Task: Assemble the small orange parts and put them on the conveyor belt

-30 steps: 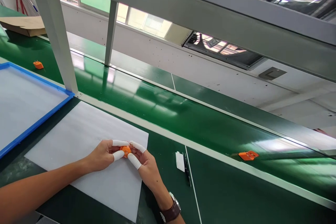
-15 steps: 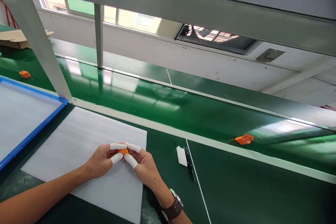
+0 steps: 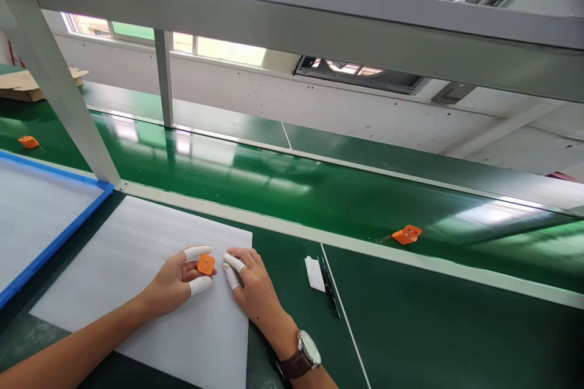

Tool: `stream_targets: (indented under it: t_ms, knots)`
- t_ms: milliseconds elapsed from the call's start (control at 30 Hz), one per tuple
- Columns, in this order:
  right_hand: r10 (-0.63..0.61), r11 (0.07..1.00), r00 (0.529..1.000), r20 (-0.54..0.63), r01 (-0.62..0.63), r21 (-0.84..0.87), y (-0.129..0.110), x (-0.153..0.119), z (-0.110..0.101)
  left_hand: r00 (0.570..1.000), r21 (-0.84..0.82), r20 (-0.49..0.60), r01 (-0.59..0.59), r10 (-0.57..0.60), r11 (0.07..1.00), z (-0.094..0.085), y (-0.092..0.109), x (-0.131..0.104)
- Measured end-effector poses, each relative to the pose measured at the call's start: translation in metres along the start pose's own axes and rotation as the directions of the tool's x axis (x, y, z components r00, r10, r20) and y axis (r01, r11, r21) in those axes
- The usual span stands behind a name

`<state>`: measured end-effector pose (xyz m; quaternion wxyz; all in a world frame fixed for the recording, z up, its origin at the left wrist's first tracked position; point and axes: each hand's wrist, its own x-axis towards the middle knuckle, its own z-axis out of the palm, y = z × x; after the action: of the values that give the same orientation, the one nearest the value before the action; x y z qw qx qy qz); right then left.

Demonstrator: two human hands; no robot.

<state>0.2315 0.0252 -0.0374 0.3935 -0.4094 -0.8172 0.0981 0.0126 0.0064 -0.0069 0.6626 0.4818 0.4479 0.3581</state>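
My left hand holds a small orange plug-in charger between its fingers, over a white sheet. The charger's square, rounded face with two small marks is turned up towards me. Just to the right, apart from the charger, is my right hand, its thumb and forefinger pinched together. Whether anything small is between those tips I cannot make out. White finger covers are on the thumb and forefinger of both hands, and a watch is on my right wrist.
Beyond the bench edge runs a green belt with an orange charger at right and another orange piece at far left. A blue-edged white panel lies left. A white card and black pen-like tool lie right. A grey frame crosses above.
My hands have drawn apart; the right has let go of the charger, which stays in the left with its square face now showing. The orange pieces on the belt have shifted left.
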Motion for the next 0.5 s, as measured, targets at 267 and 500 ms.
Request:
stream_targets:
  t_ms: [267,500]
  knots:
    - [0.022,0.997,0.999,0.047,-0.019,-0.072,0.000,0.000,0.002,0.985,0.303,-0.075,-0.125,0.154,0.945,0.000,-0.001,0.001]
    - [0.036,0.997,0.998,0.046,-0.033,-0.069,0.002,0.000,0.003,0.925,0.597,-0.112,-0.229,0.362,0.769,-0.016,0.016,0.026]
